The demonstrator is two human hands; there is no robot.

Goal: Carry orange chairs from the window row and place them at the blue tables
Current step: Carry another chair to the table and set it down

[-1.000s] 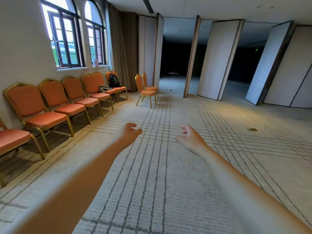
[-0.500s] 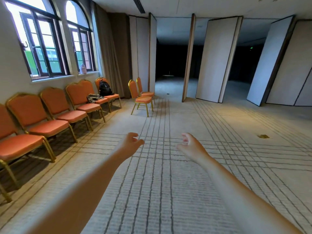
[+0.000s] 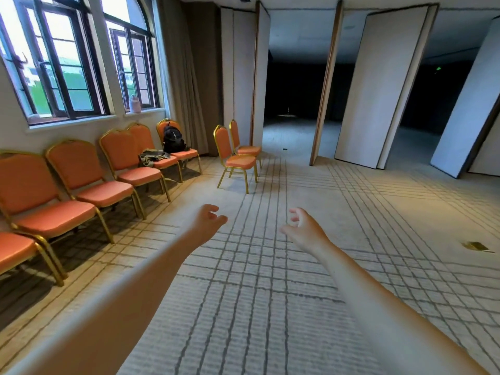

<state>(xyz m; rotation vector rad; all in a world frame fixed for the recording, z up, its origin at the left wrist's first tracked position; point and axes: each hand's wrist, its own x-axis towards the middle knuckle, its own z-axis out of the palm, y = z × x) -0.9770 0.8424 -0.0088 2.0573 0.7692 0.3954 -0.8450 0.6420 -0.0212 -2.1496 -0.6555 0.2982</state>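
Both arms reach forward over the carpet (image 3: 257, 307), as they did a second ago. The left hand (image 3: 207, 223) holds nothing, its fingers loosely curled and the thumb apart. The right hand (image 3: 303, 231) is likewise empty and half-curled, palm turned inward toward the left one. The two hands are apart and touch nothing, and their pose has hardly changed across the frames.

What has changed is the room around them: the view has moved forward along the wall. The orange chairs (image 3: 84, 171) (gold frames, side by side under the windows (image 3: 62, 66)) now look closer at the left, and the nearest one has slid partly off the left edge. The backpack (image 3: 173, 139) on the last seat of the row and the bundle of cloth (image 3: 153, 156) on the seat beside it look larger than before. A pair of chairs (image 3: 238, 155), standing apart from the row near the folding wall panels (image 3: 378, 85), is also nearer. A bottle (image 3: 134, 103) stands on the windowsill, and a small floor plate (image 3: 476, 246) lies in the carpet at the right
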